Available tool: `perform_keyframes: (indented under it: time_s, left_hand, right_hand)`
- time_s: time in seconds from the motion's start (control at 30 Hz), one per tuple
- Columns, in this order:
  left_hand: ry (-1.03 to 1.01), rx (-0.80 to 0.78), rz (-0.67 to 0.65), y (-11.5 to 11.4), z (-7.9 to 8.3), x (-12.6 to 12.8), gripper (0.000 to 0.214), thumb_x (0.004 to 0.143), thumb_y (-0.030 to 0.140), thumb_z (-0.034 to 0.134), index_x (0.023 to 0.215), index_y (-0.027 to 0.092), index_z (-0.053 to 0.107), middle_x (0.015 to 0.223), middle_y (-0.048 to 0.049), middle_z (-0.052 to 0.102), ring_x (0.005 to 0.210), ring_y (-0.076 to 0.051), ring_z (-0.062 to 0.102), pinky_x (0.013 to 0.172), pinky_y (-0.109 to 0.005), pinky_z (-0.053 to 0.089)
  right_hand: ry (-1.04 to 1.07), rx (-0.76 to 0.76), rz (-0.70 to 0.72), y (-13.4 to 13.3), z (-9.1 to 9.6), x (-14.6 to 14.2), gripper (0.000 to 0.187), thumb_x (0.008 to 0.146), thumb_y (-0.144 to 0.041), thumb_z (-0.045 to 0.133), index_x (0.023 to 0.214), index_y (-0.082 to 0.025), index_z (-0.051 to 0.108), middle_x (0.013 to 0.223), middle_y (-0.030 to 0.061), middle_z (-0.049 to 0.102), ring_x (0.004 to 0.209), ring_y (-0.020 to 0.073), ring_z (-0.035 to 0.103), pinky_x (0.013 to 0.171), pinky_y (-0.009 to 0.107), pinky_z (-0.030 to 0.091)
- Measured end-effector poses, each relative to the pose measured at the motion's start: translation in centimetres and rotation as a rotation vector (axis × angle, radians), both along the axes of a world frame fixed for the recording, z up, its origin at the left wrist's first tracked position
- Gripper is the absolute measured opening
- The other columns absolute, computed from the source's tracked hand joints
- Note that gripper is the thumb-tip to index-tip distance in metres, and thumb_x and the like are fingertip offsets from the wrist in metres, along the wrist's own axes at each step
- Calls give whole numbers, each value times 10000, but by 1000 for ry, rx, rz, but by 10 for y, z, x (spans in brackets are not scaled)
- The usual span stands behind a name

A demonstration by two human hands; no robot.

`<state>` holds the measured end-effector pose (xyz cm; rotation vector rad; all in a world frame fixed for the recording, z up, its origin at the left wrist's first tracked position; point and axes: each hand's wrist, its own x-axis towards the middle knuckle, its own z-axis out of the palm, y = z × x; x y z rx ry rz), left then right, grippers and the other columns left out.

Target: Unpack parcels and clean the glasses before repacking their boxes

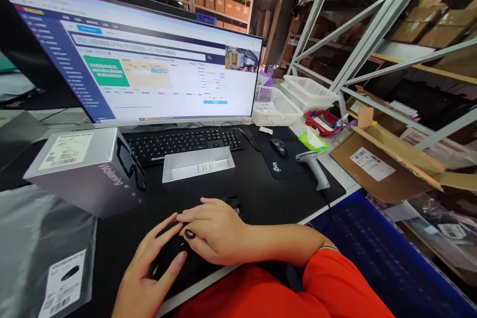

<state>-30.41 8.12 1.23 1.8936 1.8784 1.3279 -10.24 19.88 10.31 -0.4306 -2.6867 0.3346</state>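
My left hand [152,258] is at the near edge of the desk, its thumb and fingers curved around the side of a glossy black object [173,253]. My right hand [216,231] lies over the same object from the right, its fingertips meeting those of the left. A small black oval piece [190,234] shows by the right thumb. Most of the object is covered by the hands and blends into the black desk mat [257,194], so its kind cannot be made out. Just beyond the hands lies a shallow white box tray [198,165].
A grey printed box [85,169] and a plastic bag with a label [61,283] are at left. Behind are a keyboard [186,143] and monitor [156,69]. To the right lie a mouse [278,147], a barcode scanner [314,170], white baskets [274,109] and an open carton [376,164].
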Motion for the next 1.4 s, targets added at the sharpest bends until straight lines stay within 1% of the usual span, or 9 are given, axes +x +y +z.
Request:
perform_keyframes:
  time_s: [0.1, 0.27, 0.4, 0.6, 0.73, 0.93, 1.13, 1.3, 1.4]
  left_hand:
    - [-76, -53, 31, 2, -8, 1, 409, 1018, 551, 633, 1375, 378, 736, 1505, -22, 687, 1377, -301, 695, 1171, -458, 607]
    - [-65, -132, -1, 3, 2, -1, 382, 983, 589, 666, 1298, 391, 757, 1422, -53, 728, 1222, -325, 778, 731, -327, 712]
    - [-149, -120, 3, 8, 5, -3, 615, 973, 602, 673, 1540, 386, 572, 1397, -97, 746, 1249, -335, 771, 904, -426, 717]
    - [-184, -320, -450, 33, 15, -9, 913, 895, 677, 744, 1691, 352, 436, 1643, -137, 598, 1475, -399, 621, 1167, -527, 589]
    - [-198, -252, -337, 46, 25, -5, 952, 932, 713, 676, 1732, 312, 350, 1652, -161, 581, 1461, -410, 630, 1158, -565, 596]
    - [291, 46, -196, 54, 59, 8, 941, 967, 535, 643, 1760, 268, 211, 1635, -191, 565, 1416, -387, 663, 1144, -535, 612]
    - [501, 146, -284, 55, 67, 7, 904, 887, 348, 632, 1722, 243, 301, 1460, -163, 665, 1227, -331, 740, 1019, -434, 646]
    - [676, 238, -165, 43, 75, 19, 1070, 713, 165, 639, 1727, 221, 303, 1438, -198, 650, 1212, -378, 704, 1021, -499, 615]
    - [793, 310, -188, 46, 77, 38, 1132, 676, 104, 688, 1729, 273, 309, 1537, -193, 612, 1315, -396, 653, 1123, -534, 556]
  right_hand:
    - [111, 15, -112, 0, -7, 19, 268, 1110, -350, 580, 1064, -217, 808, 1385, 87, 797, 1192, 185, 765, 1248, 418, 466]
    - [347, -137, -488, 4, -28, 61, 237, 1052, -344, 654, 938, -210, 814, 1232, 118, 804, 1054, 217, 782, 999, 407, 592]
    - [633, -374, -653, 8, -37, 72, 326, 1074, -351, 576, 884, -204, 797, 1052, 113, 827, 949, 215, 810, 816, 328, 641]
    - [755, -156, -344, 3, -1, 40, 329, 1107, -384, 520, 948, -243, 771, 1045, 80, 870, 990, 213, 838, 907, 347, 680]
    - [620, -73, -169, 11, 31, 25, 365, 1112, -405, 495, 909, -249, 755, 1121, 83, 854, 1068, 204, 816, 1036, 379, 654]
    - [680, -331, -447, 70, 46, 16, 278, 1074, -318, 608, 903, -205, 795, 1234, 109, 770, 1190, 224, 741, 1073, 375, 606]
    - [382, -750, -250, 109, 23, 17, 194, 1055, -284, 645, 1090, -170, 798, 1207, 87, 794, 1012, 190, 793, 988, 338, 620]
    - [545, -658, -221, 77, 14, 71, 586, 1035, -435, 681, 1582, -266, 551, 1590, 167, 629, 1393, 267, 696, 1214, 500, 520]
    - [456, -745, -72, 39, -12, 95, 1245, 747, -638, 956, 1730, -297, 272, 1735, 212, 449, 1582, 343, 527, 1243, 551, 493]
